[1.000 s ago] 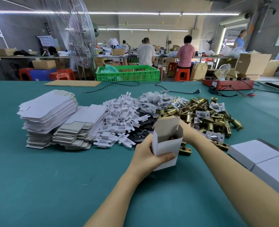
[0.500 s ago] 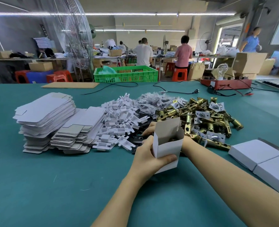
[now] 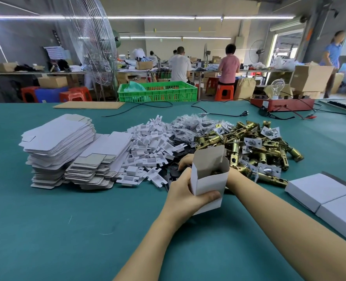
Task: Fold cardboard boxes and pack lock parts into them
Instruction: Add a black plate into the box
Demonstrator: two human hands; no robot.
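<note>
My left hand [image 3: 185, 197] grips a small white cardboard box [image 3: 207, 185], held upright with its top flap open; something brass shows inside it. My right forearm passes behind the box, and only the fingers of my right hand [image 3: 185, 162] show to its left, down on the black flat parts [image 3: 174, 172]. The box hides what those fingers hold. Behind lie a heap of brass latch bolts [image 3: 259, 142], white plastic pieces [image 3: 147, 147] and small bagged parts [image 3: 190, 124].
Two stacks of flat white box blanks [image 3: 58, 142] stand at the left on the green table [image 3: 66, 230]. Closed white boxes [image 3: 318, 189] lie at the right. Cables, a red tester [image 3: 281, 104] and a green crate [image 3: 157, 92] are farther back. People work at distant benches.
My right hand has moved left behind the box, from the brass latches to the black parts. The box in my left hand now has a brass piece inside.
</note>
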